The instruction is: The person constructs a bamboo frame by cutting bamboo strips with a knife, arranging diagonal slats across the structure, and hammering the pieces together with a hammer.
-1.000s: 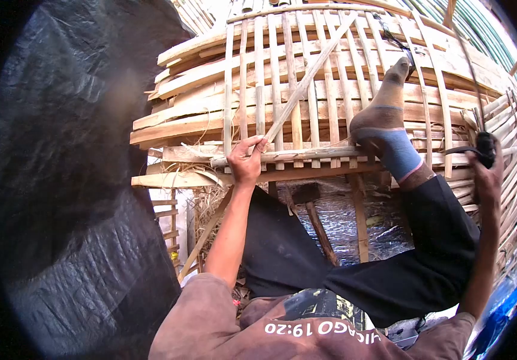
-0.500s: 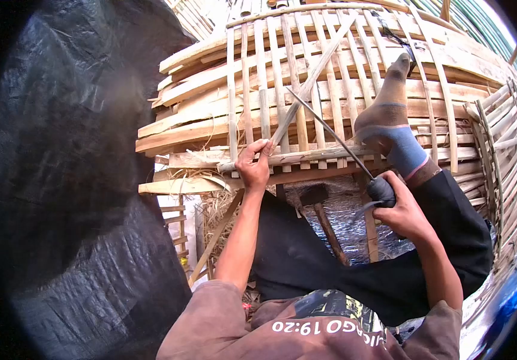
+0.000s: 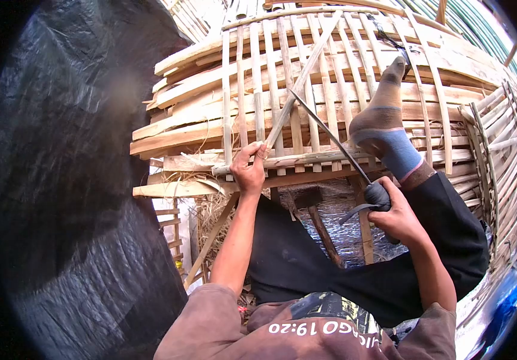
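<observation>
My left hand (image 3: 249,168) pinches the near end of a flat bamboo strip (image 3: 297,87), which slants up and to the right across a lattice of bamboo slats (image 3: 273,66). My right hand (image 3: 395,210) is wrapped round the dark, cloth-bound handle of a long thin knife (image 3: 336,141). Its blade points up and left, and the tip meets or overlaps the slanting strip; I cannot tell whether it cuts in. Along the lattice's near edge runs a bamboo rail (image 3: 306,158), close to my left hand. My socked foot (image 3: 384,114) rests on the right part of the lattice.
Stacked wooden planks (image 3: 180,123) lie under the lattice. A hammer (image 3: 321,225) with a wooden handle is below, between my legs. A black plastic sheet (image 3: 84,180) hangs at the left. More bamboo slats (image 3: 504,138) stand at the right, and wood shavings (image 3: 210,210) lie beneath the planks.
The view has shifted slightly. The knife's tip has moved a little down along the strip, and the cloth tail at its handle hangs further left. Both hands keep their hold.
</observation>
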`<act>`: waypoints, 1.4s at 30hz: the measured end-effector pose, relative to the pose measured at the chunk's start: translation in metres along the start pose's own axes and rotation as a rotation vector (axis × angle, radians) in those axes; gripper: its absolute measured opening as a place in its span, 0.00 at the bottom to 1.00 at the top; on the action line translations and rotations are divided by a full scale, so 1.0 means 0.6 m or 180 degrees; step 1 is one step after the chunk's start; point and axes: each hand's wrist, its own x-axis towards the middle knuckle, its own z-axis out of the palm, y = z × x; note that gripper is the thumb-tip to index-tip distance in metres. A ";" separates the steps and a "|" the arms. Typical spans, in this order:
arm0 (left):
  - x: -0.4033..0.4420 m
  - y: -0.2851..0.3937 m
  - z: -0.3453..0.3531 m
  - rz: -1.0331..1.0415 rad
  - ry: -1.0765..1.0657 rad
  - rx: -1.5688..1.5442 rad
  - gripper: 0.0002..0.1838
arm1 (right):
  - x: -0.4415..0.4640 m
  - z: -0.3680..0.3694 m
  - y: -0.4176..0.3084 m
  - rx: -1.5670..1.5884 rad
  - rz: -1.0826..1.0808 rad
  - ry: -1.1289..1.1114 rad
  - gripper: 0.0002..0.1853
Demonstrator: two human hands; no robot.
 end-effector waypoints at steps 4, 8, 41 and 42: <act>-0.002 0.008 -0.002 -0.0055 -0.0001 0.0079 0.06 | -0.001 0.004 0.001 -0.0089 -0.0018 0.0044 0.24; -0.001 0.022 -0.009 0.0091 -0.0063 0.0180 0.06 | 0.000 0.004 0.012 -0.0214 -0.0267 0.0053 0.24; 0.017 0.003 -0.012 -0.1036 -0.0097 -0.0697 0.07 | 0.002 0.015 0.011 -0.0267 -0.0189 0.0127 0.25; 0.017 0.005 -0.016 -0.1158 -0.0072 -0.0978 0.07 | 0.002 0.016 0.014 -0.0215 -0.0102 0.0113 0.25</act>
